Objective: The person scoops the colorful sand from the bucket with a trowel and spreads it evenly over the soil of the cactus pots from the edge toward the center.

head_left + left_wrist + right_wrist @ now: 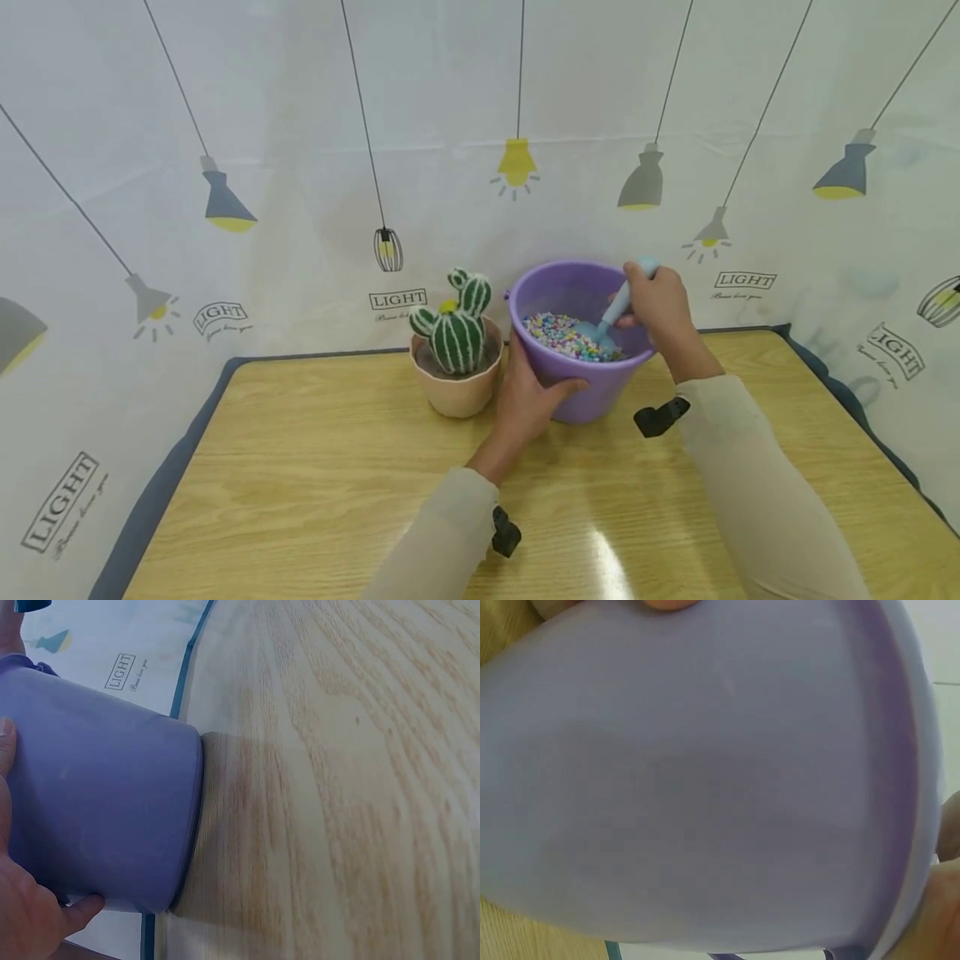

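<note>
A purple bucket (592,387) stands at the back of the wooden table (315,483), holding small multicoloured pebbles (562,333). My left hand (528,400) grips the bucket's front left wall, thumb and fingers curled round it; the left wrist view shows the bucket (105,802) and my left hand (30,915) against it. My right hand (660,308) holds the handle of a light blue scoop (609,321), whose blade is down in the pebbles. The bucket's wall (705,780) fills the right wrist view.
A green knitted cactus (455,325) in a beige pot (457,392) stands just left of the bucket. A white cloth printed with lamps (225,208) hangs behind and along both sides. Black wrist camera mounts (660,417) sit on both sleeves.
</note>
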### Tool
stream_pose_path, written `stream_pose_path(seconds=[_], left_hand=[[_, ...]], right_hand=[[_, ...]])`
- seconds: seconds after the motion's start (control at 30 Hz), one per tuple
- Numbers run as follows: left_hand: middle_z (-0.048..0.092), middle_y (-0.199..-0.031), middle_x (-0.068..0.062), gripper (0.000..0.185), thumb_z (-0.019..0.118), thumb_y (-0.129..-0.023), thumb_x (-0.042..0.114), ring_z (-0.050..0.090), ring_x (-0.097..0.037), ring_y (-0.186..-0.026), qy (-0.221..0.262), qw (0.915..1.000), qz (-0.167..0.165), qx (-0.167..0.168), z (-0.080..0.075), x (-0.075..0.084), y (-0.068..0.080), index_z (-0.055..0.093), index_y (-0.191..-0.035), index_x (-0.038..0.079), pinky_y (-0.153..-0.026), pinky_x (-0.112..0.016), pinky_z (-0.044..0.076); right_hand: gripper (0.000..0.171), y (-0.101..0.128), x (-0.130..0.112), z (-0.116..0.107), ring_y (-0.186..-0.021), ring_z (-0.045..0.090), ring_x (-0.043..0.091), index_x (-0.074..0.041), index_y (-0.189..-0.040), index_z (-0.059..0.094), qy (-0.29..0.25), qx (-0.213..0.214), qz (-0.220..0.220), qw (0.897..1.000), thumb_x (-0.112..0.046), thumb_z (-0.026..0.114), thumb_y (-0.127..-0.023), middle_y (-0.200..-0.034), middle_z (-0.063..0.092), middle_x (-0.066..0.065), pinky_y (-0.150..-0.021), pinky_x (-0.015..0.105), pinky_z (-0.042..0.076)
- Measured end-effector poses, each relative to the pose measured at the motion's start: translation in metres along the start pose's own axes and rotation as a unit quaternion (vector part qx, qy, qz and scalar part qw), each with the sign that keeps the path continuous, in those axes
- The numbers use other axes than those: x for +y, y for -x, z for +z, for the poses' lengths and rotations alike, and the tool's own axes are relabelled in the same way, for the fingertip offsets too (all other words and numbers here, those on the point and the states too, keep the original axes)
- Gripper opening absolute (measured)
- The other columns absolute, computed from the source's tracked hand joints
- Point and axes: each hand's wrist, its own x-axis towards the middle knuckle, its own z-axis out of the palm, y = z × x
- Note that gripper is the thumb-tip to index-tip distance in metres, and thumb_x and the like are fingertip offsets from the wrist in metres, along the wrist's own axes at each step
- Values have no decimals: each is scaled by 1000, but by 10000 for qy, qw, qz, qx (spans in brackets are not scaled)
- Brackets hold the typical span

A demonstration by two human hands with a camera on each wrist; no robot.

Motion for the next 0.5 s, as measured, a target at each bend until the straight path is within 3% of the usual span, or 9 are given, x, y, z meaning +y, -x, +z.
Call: stream_pose_path(seconds=[0.27, 0.5], left_hand=[[27, -159, 0, 128, 86, -63, 54, 35, -21, -140, -67, 9999, -107, -11, -1, 0, 1, -1, -156, 36, -114, -38, 31], [28, -159, 0, 127, 86, -64, 53, 35, -21, -140, -54, 9999, -110, -40, -2, 2, 1, -1, -155, 37, -115, -38, 30]], right_hand=[[50, -1, -1, -4, -56, 70, 17, 10, -114, 49, -770, -184, 63, 9968, -38, 42, -103, -69, 69, -1, -57, 32, 59], [50, 0, -3, -7, -55, 70, 19, 11, -121, 43, -1406, -194, 190, 9897, -35, 44, -103, -68, 69, 2, -57, 32, 59]])
